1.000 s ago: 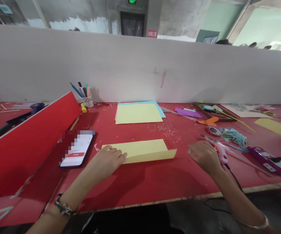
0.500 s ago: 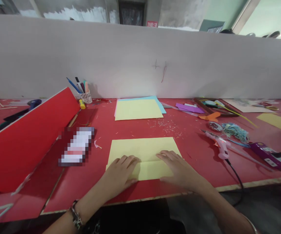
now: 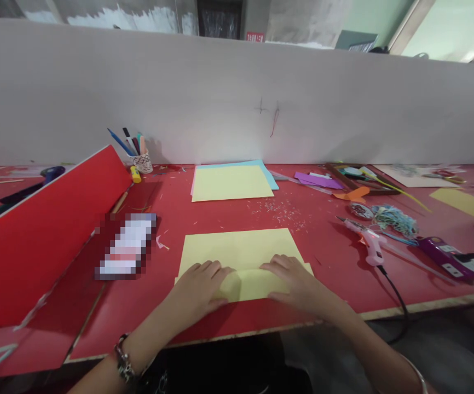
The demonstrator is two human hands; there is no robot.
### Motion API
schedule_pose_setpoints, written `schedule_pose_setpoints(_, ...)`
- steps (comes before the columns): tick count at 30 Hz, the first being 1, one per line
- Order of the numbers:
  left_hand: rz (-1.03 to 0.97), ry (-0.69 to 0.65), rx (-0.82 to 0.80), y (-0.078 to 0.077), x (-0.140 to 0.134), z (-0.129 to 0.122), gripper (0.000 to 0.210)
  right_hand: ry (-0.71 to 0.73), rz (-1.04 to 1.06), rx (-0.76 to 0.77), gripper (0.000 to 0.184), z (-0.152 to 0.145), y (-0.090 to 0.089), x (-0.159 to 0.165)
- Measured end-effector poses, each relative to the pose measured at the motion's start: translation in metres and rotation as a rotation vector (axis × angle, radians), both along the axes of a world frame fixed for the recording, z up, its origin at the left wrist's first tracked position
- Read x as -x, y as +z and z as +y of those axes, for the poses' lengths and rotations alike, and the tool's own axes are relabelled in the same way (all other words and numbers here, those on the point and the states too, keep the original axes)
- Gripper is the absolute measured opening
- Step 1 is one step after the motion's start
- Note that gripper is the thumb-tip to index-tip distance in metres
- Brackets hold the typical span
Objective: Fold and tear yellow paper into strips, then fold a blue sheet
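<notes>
Touching folded yellow paper [image 3: 239,251], red table [image 3: 220,216]

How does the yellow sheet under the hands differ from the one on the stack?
The near sheet is folded near its front edge; the far sheet lies flat. The left hand and right hand touch the near sheet, while the far sheet rests untouched on blue paper. Both are pale yellow.
</notes>
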State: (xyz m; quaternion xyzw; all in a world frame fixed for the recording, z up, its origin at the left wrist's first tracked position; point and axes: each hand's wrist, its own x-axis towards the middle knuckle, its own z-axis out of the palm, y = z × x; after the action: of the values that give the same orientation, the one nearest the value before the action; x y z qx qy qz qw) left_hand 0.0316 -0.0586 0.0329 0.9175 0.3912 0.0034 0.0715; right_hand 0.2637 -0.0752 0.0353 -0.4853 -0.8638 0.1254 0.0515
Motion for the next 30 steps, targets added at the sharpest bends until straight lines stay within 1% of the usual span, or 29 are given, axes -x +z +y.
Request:
schedule_pose_setpoints(3, 0.014, -0.014, -0.100, 0.005, 0.000, 0.005, 0.025, 0.006, 0.015, -0.171, 0.011, 0.006, -0.002, -0.001)
schedule_pose_setpoints(4, 0.023, -0.021, -0.143, 0.007, 0.001, 0.007, 0.023, 0.009, 0.027, -0.241, 0.010, 0.008, -0.003, -0.001)
schedule_pose_setpoints(6, 0.039, -0.045, -0.244, 0.011, 0.004, 0.011, 0.021, 0.023, 0.055, -0.395, 0.017, 0.011, -0.003, -0.001)
schedule_pose_setpoints(8, 0.043, -0.065, -0.379, 0.015, 0.008, 0.013, 0.024, 0.039, 0.059, -0.564, 0.023, 0.012, -0.001, -0.001)
schedule_pose_setpoints(11, 0.020, -0.081, -0.594, 0.017, 0.014, 0.014, 0.023, 0.083, 0.024, -0.789, 0.026, 0.011, 0.002, 0.000)
schedule_pose_setpoints(13, 0.007, -0.142, -0.652, 0.014, 0.016, 0.010, 0.021, 0.138, -0.011, -0.859, 0.026, 0.007, 0.002, 0.000)
schedule_pose_setpoints(14, 0.008, -0.182, -0.647, 0.011, 0.017, 0.007, 0.021, 0.165, -0.026, -0.866, 0.027, 0.004, 0.000, 0.000)
schedule_pose_setpoints(16, 0.028, -0.252, -0.587, 0.002, 0.018, -0.002, 0.020, 0.204, -0.057, -0.825, 0.028, -0.004, -0.006, 0.000)
schedule_pose_setpoints(17, 0.050, -0.260, -0.543, -0.003, 0.018, -0.007, 0.022, 0.210, -0.070, -0.787, 0.029, -0.009, -0.010, -0.001)
schedule_pose_setpoints(18, 0.073, -0.252, -0.493, -0.007, 0.018, -0.013, 0.024, 0.209, -0.083, -0.741, 0.030, -0.014, -0.014, -0.001)
schedule_pose_setpoints(20, 0.120, -0.195, -0.391, -0.010, 0.019, -0.024, 0.032, 0.188, -0.095, -0.664, 0.031, -0.023, -0.020, -0.002)
schedule_pose_setpoints(22, 0.150, -0.134, -0.314, -0.008, 0.021, -0.031, 0.037, 0.149, -0.065, -0.631, 0.032, -0.029, -0.018, -0.004)
schedule_pose_setpoints(24, 0.117, -0.100, -0.274, 0.001, 0.026, -0.032, 0.038, 0.123, -0.014, -0.569, 0.033, -0.030, -0.008, -0.006)
schedule_pose_setpoints(26, -0.013, -0.070, -0.317, 0.011, 0.034, -0.029, 0.033, 0.115, 0.032, -0.413, 0.032, -0.025, 0.007, -0.011)
schedule_pose_setpoints(27, -0.105, -0.030, -0.374, 0.017, 0.039, -0.026, 0.029, 0.107, 0.052, -0.312, 0.030, -0.021, 0.015, -0.014)
schedule_pose_setpoints(28, -0.210, 0.027, -0.459, 0.022, 0.044, -0.023, 0.025, 0.086, 0.074, -0.221, 0.028, -0.015, 0.023, -0.018)
schedule_pose_setpoints(29, -0.309, 0.113, -0.542, 0.027, 0.050, -0.020, 0.025, 0.051, 0.102, -0.158, 0.025, -0.008, 0.030, -0.023)
schedule_pose_setpoints(30, -0.398, 0.214, -0.610, 0.031, 0.055, -0.019, 0.026, -0.001, 0.139, -0.133, 0.024, 0.000, 0.036, -0.028)
